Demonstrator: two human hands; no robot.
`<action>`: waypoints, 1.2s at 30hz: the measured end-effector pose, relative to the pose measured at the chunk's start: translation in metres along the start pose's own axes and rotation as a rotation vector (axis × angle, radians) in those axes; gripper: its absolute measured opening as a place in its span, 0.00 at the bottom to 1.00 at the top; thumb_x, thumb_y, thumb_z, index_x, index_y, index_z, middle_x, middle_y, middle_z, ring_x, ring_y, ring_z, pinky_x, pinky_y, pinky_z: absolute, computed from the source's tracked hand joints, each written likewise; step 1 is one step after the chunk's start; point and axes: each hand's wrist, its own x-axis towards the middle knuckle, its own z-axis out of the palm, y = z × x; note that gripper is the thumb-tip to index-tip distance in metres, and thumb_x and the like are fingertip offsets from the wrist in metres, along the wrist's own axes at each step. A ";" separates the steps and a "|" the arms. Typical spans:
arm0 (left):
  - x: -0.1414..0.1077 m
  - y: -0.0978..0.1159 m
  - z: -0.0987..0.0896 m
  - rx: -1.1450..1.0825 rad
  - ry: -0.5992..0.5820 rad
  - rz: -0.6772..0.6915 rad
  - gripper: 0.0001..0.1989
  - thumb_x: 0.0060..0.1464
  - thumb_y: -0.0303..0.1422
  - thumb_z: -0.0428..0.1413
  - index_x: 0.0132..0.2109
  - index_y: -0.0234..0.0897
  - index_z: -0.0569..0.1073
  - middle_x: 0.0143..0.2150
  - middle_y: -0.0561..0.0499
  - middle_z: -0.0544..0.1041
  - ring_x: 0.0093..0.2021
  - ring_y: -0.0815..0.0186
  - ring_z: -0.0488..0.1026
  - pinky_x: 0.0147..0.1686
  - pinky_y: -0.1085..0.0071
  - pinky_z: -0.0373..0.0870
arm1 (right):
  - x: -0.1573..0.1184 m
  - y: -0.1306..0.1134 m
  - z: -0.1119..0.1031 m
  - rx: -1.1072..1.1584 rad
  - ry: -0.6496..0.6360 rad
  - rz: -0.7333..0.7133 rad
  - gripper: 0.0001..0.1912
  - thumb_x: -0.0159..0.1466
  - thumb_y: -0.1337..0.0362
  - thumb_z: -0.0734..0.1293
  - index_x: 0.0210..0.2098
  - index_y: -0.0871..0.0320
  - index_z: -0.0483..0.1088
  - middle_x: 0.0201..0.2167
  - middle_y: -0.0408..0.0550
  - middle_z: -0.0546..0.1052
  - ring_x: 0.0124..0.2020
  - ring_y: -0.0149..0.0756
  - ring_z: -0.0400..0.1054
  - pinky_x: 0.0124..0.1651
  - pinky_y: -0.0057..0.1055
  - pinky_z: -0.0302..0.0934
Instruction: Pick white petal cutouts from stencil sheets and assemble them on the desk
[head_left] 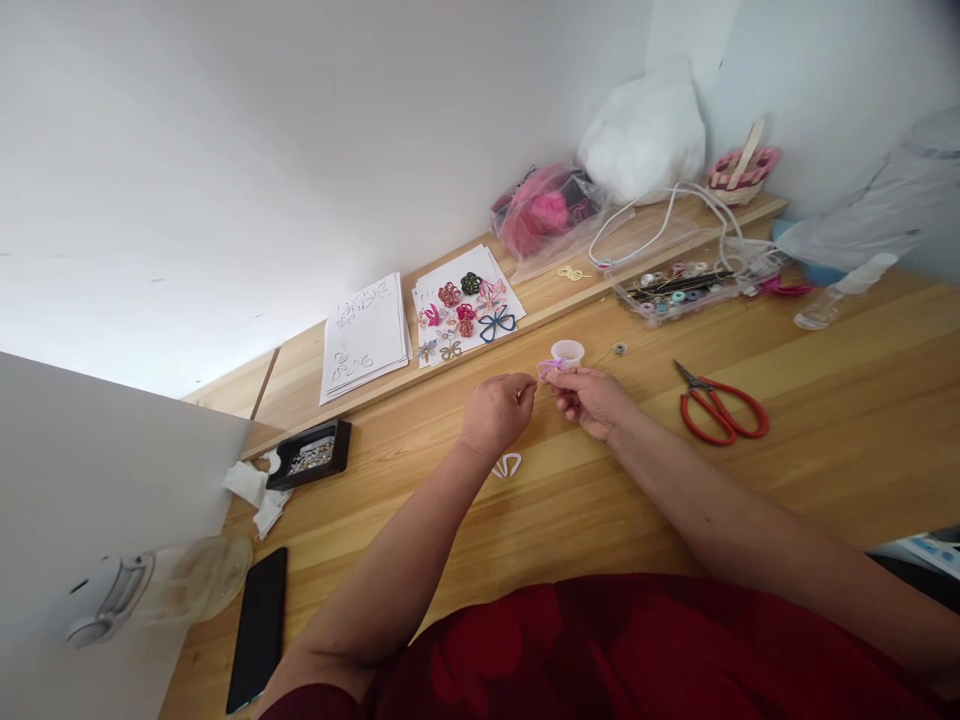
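A small piece of looped purple craftwork [550, 369], perhaps beads or cord, is pinched in my right hand [596, 400] above the middle of the table. Just to its left, my left hand [501, 408] is closed with thumb and fingertips together; whatever it grips is too fine to make out. Behind the purple piece stands a small white cup [568, 351]. White bent loops [508, 465] lie on the wood below my left hand. Right of my right hand rest red-handled scissors [720, 405] with the blades pointing away, and a small spool [619, 349].
On the raised back ledge lie paper sheets [365, 340], colourful flower and butterfly pieces [465, 310] and a bag of pink material [544, 215]. A clear box of spools [675, 290] and a spray bottle [844, 292] stand right. Left are a black bead tray [343, 447] and phone [257, 630].
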 end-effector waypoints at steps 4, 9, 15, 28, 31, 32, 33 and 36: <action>0.001 0.003 0.001 0.017 0.004 -0.026 0.11 0.61 0.33 0.51 0.40 0.41 0.79 0.35 0.49 0.82 0.34 0.64 0.77 0.34 0.71 0.65 | 0.000 -0.001 0.000 -0.003 0.015 0.012 0.06 0.58 0.71 0.70 0.27 0.60 0.68 0.19 0.39 0.69 0.14 0.22 0.61 0.11 0.19 0.47; 0.000 0.002 0.000 0.042 -0.033 -0.092 0.11 0.61 0.34 0.51 0.41 0.42 0.79 0.36 0.50 0.82 0.34 0.64 0.77 0.35 0.71 0.65 | -0.001 -0.003 0.001 -0.015 0.024 0.018 0.04 0.60 0.73 0.68 0.30 0.61 0.70 0.19 0.39 0.70 0.13 0.22 0.61 0.11 0.19 0.47; 0.002 -0.001 0.000 0.041 -0.038 -0.110 0.12 0.60 0.33 0.51 0.41 0.42 0.80 0.36 0.49 0.82 0.34 0.63 0.76 0.35 0.71 0.64 | -0.001 -0.003 0.002 -0.060 0.039 0.005 0.04 0.63 0.71 0.66 0.30 0.61 0.69 0.21 0.39 0.70 0.14 0.21 0.61 0.11 0.19 0.46; 0.008 -0.009 -0.006 -0.096 -0.045 -0.236 0.11 0.57 0.36 0.54 0.40 0.40 0.81 0.27 0.51 0.78 0.26 0.67 0.71 0.30 0.72 0.60 | -0.049 -0.013 -0.031 -0.515 0.074 -0.216 0.04 0.59 0.66 0.70 0.34 0.55 0.71 0.30 0.43 0.74 0.26 0.31 0.68 0.27 0.28 0.59; 0.011 -0.012 -0.006 -0.091 -0.049 -0.262 0.10 0.57 0.36 0.54 0.39 0.41 0.81 0.27 0.51 0.77 0.27 0.66 0.71 0.30 0.72 0.60 | -0.070 -0.030 -0.073 -1.250 0.296 -0.551 0.06 0.61 0.59 0.67 0.36 0.54 0.73 0.33 0.47 0.77 0.33 0.40 0.70 0.35 0.34 0.59; 0.012 -0.013 -0.006 -0.084 -0.048 -0.271 0.10 0.57 0.36 0.55 0.39 0.41 0.81 0.26 0.52 0.77 0.27 0.66 0.71 0.30 0.72 0.59 | -0.075 -0.035 -0.087 -1.398 0.379 -0.554 0.08 0.61 0.58 0.66 0.36 0.55 0.72 0.34 0.50 0.78 0.34 0.42 0.70 0.35 0.36 0.58; 0.012 -0.012 -0.006 -0.076 -0.045 -0.280 0.10 0.57 0.36 0.55 0.39 0.42 0.81 0.26 0.52 0.76 0.27 0.66 0.70 0.30 0.72 0.59 | -0.078 -0.039 -0.100 -1.512 0.447 -0.516 0.08 0.62 0.58 0.65 0.35 0.56 0.71 0.35 0.52 0.78 0.35 0.44 0.70 0.34 0.36 0.57; 0.012 -0.012 -0.006 -0.066 -0.033 -0.288 0.10 0.57 0.38 0.55 0.39 0.43 0.80 0.24 0.53 0.75 0.26 0.66 0.69 0.29 0.71 0.56 | -0.080 -0.045 -0.129 -1.635 0.497 -0.335 0.11 0.62 0.54 0.64 0.35 0.54 0.70 0.36 0.52 0.79 0.37 0.46 0.71 0.34 0.37 0.57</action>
